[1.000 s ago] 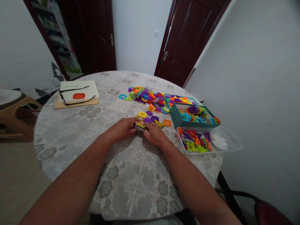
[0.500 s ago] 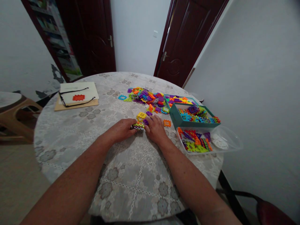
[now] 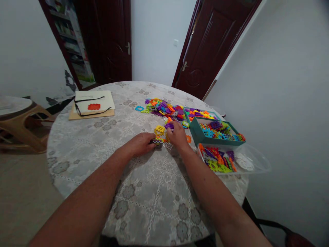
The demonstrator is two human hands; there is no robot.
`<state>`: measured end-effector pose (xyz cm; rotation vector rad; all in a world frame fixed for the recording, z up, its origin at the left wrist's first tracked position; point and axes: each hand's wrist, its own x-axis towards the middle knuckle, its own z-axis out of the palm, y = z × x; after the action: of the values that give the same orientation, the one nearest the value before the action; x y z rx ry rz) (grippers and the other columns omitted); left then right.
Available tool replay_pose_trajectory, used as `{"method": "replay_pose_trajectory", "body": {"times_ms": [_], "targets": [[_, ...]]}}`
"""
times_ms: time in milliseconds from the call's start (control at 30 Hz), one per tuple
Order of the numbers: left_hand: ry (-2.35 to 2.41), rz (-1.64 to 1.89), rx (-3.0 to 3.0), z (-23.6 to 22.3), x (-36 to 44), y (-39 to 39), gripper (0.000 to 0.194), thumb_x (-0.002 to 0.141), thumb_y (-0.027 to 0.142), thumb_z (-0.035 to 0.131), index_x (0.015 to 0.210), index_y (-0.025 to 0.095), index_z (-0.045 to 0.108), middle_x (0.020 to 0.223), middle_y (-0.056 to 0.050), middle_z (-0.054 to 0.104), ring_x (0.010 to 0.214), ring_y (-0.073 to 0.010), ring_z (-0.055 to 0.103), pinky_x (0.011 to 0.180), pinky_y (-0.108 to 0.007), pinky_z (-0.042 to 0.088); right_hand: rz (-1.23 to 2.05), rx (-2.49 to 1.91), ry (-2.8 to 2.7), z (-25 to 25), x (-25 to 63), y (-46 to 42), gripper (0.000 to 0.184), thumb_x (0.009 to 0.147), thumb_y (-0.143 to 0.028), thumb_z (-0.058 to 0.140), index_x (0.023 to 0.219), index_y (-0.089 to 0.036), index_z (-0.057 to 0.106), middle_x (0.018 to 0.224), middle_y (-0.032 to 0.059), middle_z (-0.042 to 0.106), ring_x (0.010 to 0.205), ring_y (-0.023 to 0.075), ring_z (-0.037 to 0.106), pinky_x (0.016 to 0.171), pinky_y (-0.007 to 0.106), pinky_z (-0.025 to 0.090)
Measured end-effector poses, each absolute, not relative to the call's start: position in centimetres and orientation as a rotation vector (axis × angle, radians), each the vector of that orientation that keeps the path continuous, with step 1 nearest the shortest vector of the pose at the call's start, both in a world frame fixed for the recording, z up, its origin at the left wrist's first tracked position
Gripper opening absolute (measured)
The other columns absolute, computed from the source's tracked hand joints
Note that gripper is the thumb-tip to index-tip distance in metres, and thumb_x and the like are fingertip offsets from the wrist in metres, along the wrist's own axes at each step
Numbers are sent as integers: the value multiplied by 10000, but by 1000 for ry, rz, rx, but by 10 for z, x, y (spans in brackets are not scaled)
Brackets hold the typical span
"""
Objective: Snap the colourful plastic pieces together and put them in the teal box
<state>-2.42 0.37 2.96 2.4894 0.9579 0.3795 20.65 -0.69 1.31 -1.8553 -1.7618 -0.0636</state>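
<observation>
My left hand (image 3: 141, 144) rests on the round table (image 3: 144, 192) with its fingers closed on a small stack of joined plastic pieces (image 3: 157, 141). My right hand (image 3: 177, 134) lies just right of it, fingers pinched on a purple piece (image 3: 169, 126). A yellow piece (image 3: 159, 130) lies between the hands' tips and the big pile. A white piece (image 3: 169, 145) lies by the stack. A heap of bright interlocking pieces (image 3: 164, 108) is spread beyond the hands.
A teal box (image 3: 203, 139) and a clear plastic tray (image 3: 253, 166), both with coloured pieces, stand at the right. A cream book with a black cord and a red piece (image 3: 94, 106) lies at the far left. Dark doors stand behind; a wooden stool (image 3: 19, 123) is left.
My right hand has left the stack and reached forward to a purple piece near the pile. My left hand has stayed on the stack. The view has shifted a little.
</observation>
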Motion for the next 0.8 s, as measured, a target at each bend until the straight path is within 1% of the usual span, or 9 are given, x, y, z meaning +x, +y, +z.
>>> {"method": "replay_pose_trajectory", "body": {"times_ms": [100,167,300,467,567,700,800], "targets": [[936,380,2491,29,-25,5,134,944,289,612,991,250,732,988,-92,760,883,-253,661,806,-350,449,-82,-2069,-1871,16,206,10,341,1026,-257,500,1326,-141,613,1276,170,674,1232,274,584,1076,380,444],[933,372,2497,28,-25,6,155,946,297,609,1027,255,734,1007,-89,764,906,-256,669,815,-347,449,-77,-2154,-1947,16,205,17,365,1023,-257,523,1356,-128,596,1286,188,673,1228,281,591,1069,386,442],[926,365,2520,27,-24,7,180,941,306,604,1050,250,736,1016,-91,765,928,-264,682,820,-347,449,-76,-2190,-1992,16,205,24,390,1008,-252,577,1374,-118,576,1277,201,692,1209,286,624,1042,379,455],[921,374,2482,30,-24,5,168,934,294,599,1020,247,735,996,-89,766,899,-258,681,805,-343,450,-60,-2232,-2016,27,206,30,319,1006,-181,555,1317,-127,599,1207,202,741,1118,283,691,953,359,490],[927,345,2469,32,-24,4,156,935,293,588,988,242,726,993,-91,764,889,-255,675,799,-339,454,-36,-2216,-2042,38,206,28,300,987,-172,577,1280,-140,634,1181,186,763,1090,277,712,926,341,497],[928,328,2485,30,-25,5,187,954,318,565,1010,227,718,1012,-93,756,915,-252,667,826,-336,459,9,-2118,-2106,62,215,22,245,983,-276,625,1197,-184,701,1170,135,780,1068,264,720,906,314,505],[909,338,2458,28,-25,7,207,960,336,557,1026,223,717,1016,-89,752,910,-250,664,840,-340,461,59,-2018,-2092,89,239,24,260,992,-311,620,1206,-206,723,1179,100,780,1057,240,707,893,291,505]]}}
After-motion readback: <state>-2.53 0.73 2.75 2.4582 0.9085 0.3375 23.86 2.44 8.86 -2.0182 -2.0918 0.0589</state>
